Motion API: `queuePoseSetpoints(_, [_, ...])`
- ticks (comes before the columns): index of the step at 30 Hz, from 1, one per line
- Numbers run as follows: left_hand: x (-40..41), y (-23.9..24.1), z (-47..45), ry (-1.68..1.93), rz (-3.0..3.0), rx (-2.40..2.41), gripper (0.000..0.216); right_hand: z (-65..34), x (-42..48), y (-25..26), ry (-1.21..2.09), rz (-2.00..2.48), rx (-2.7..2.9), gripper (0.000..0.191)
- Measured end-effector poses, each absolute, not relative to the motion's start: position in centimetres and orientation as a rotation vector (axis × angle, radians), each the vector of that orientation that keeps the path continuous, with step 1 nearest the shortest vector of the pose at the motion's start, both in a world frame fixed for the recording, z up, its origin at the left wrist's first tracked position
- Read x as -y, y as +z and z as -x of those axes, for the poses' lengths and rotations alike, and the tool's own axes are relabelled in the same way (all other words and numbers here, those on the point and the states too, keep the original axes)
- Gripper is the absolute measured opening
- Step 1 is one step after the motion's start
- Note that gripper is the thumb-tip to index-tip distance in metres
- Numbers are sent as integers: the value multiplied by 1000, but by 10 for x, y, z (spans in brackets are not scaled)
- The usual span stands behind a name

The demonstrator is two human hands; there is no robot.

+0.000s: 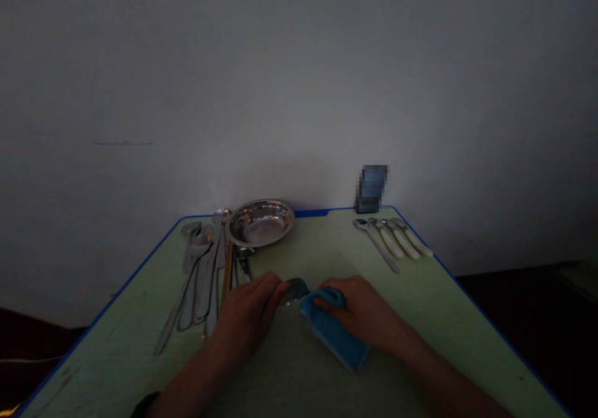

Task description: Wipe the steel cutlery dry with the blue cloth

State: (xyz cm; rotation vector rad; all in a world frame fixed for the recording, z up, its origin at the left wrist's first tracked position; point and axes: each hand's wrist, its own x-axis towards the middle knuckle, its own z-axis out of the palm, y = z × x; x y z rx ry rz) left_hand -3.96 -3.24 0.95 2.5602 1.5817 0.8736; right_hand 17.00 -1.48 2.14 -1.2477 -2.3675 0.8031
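Note:
My left hand [247, 315] is closed around a metal spoon [294, 291], whose bowl sticks out to the right of my fingers. My right hand [367, 315] grips a blue cloth [334, 337] and presses its bunched end against the spoon's bowl. Both hands rest low over the middle of a pale green table [131, 356] with a blue edge.
A row of long metal spoons and utensils [200, 275] lies at the left. A shiny metal bowl [261, 222] stands at the back centre. Several white-handled spoons [395, 237] lie at the back right, near a small dark object [372, 189] against the wall.

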Motion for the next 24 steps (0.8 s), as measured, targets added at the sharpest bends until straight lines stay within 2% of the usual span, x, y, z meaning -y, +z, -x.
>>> queuePoseSetpoints(5, [32,14,45,905,-2725,-1599,40,-179,11,30,945,1244,2389,33])
queuePoseSetpoints(10, [29,22,51,986,-2512,-1710,38,-190,7,33,1088,1260,2315,31])
queuePoseSetpoints(17, [38,19,37,755,-2335,-1453,35,-189,15,36,1791,1105,2383,35])
queuePoseSetpoints(21, [43,14,28,665,-2319,-1298,34,-177,19,27,1711,1280,2184,37])
queuePoseSetpoints(24, [46,13,24,656,-2287,-1269,34,-167,22,18,1681,1217,2062,28])
